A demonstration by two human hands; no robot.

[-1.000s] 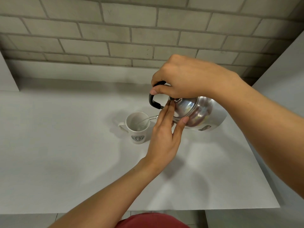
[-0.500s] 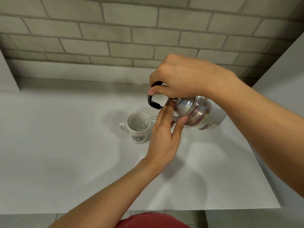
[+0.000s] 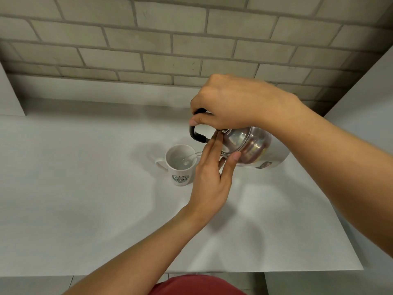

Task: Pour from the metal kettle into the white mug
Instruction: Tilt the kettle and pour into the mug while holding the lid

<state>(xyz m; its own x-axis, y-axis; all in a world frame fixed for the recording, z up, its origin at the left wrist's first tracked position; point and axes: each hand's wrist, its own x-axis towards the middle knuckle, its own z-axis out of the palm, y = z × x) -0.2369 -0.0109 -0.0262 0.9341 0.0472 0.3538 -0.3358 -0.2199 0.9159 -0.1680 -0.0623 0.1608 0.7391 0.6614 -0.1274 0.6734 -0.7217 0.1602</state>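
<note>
The shiny metal kettle (image 3: 251,145) is tilted hard to the left above the white table (image 3: 85,209), with my right hand (image 3: 231,103) shut on its black handle (image 3: 196,136). A thin stream runs from the kettle into the white mug (image 3: 180,167), which stands upright just left of it, its own handle pointing left and a green logo facing me. My left hand (image 3: 212,173) lies flat against the kettle's lid, fingers straight, pressing it. The spout is hidden behind my left fingers.
A grey brick wall (image 3: 170,43) rises behind the table. A pale panel (image 3: 361,99) stands at the right and another at the far left. The table's front edge (image 3: 276,271) is close to my body.
The kettle and both hands have barely shifted; the pouring pose holds and the stream keeps falling into the mug.
</note>
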